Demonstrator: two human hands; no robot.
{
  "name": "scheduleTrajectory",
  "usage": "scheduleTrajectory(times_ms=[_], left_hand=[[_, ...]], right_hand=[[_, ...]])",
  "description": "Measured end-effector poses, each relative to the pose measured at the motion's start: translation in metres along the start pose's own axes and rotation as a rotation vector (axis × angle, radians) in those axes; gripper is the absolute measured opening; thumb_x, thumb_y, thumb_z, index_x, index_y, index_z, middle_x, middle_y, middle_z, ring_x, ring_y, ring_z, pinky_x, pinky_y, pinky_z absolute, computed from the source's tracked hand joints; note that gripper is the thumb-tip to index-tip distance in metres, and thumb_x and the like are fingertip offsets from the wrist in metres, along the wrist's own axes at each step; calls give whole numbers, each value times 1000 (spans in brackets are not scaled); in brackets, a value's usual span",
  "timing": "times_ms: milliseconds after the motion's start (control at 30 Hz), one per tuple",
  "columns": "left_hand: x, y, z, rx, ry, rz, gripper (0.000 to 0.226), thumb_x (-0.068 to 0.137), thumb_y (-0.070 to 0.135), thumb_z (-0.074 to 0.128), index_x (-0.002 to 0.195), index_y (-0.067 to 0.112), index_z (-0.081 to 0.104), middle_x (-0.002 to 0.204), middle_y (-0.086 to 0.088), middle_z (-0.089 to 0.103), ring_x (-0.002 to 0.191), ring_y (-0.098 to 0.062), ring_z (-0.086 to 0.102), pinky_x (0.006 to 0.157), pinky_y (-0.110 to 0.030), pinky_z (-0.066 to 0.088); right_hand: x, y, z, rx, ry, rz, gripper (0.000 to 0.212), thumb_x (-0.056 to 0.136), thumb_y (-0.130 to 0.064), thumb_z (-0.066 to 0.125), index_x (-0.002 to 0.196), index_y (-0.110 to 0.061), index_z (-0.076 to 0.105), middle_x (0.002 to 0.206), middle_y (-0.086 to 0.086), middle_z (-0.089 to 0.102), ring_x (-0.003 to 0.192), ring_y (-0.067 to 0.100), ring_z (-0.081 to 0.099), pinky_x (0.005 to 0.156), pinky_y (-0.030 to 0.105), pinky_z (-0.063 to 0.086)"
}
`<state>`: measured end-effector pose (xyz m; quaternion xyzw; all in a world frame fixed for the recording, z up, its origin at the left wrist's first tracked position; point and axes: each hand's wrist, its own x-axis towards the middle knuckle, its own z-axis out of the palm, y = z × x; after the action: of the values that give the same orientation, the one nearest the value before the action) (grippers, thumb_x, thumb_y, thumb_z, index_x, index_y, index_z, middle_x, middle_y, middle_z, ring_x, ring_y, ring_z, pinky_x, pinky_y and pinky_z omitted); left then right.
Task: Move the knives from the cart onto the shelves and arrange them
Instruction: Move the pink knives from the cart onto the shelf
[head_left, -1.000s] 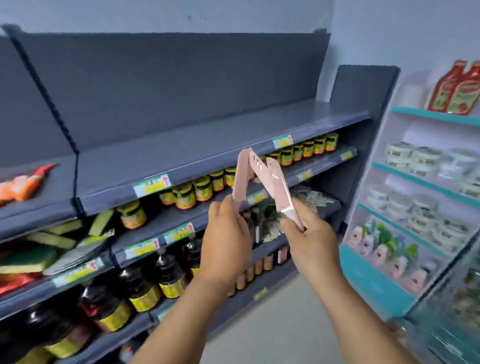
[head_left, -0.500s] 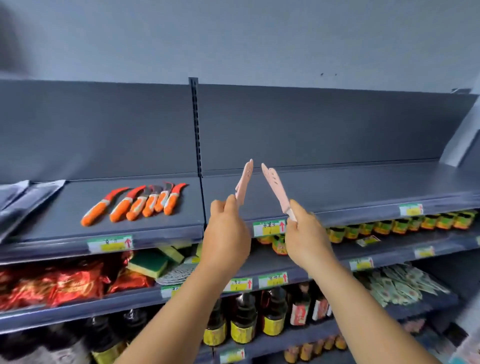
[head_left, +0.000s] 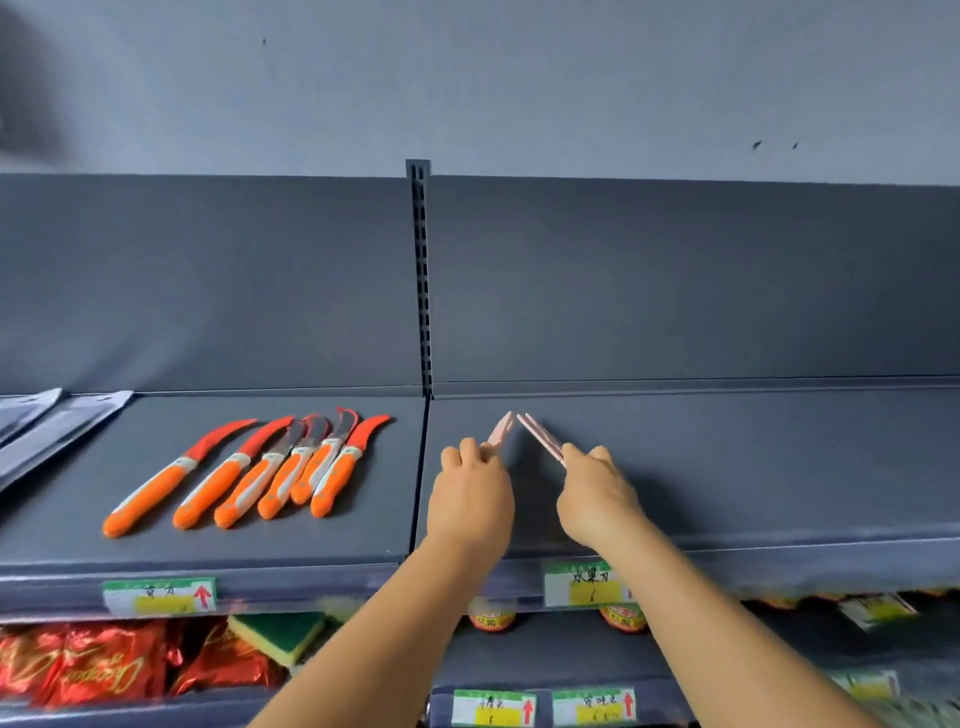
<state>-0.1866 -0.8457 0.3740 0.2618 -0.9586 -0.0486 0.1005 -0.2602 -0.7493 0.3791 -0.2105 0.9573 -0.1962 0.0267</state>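
Placing step: left hand (head_left: 470, 488) and right hand (head_left: 597, 493) each grip a pink knife (head_left: 501, 430), (head_left: 540, 439) over the top shelf (head_left: 727, 467), at 3 o'clock of the orange knives (head_left: 249, 467); next, I judge, lay both flat.

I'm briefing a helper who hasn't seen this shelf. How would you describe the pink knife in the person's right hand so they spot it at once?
Start at the top grey shelf and go just right of the slotted upright. Two hands reach in there; the right hand grips a pale pink knife slanting up to the left. The left hand holds a similar one, and the orange-handled knives lie flat in the left bay.
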Motion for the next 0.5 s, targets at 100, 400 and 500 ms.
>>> scheduleTrajectory(times_ms=[100,400,500], left_hand=[[23,4,11,86,-48,14,52,88,6,53,136,3,34,132,-12,37,118,-28,35,88,-27,39],[48,1,34,-26,-112,-35,48,98,26,31,142,7,28,141,-8,33,124,-29,29,101,-34,28],[48,-1,37,-71,-112,-66,53,99,30,28,146,7,21,145,-6,32,129,-28,28,103,-36,26]], right_hand=[[27,-5,11,-23,-29,0,48,90,-3,46,135,-16,37,122,8,37,111,29,45,84,37,44],[58,-5,32,-173,-88,-138,49,100,-36,33,144,-15,26,145,4,32,130,28,28,102,39,29],[57,-4,32,-179,-84,-143,52,99,-41,30,144,-16,25,147,2,31,132,27,27,104,39,27]])
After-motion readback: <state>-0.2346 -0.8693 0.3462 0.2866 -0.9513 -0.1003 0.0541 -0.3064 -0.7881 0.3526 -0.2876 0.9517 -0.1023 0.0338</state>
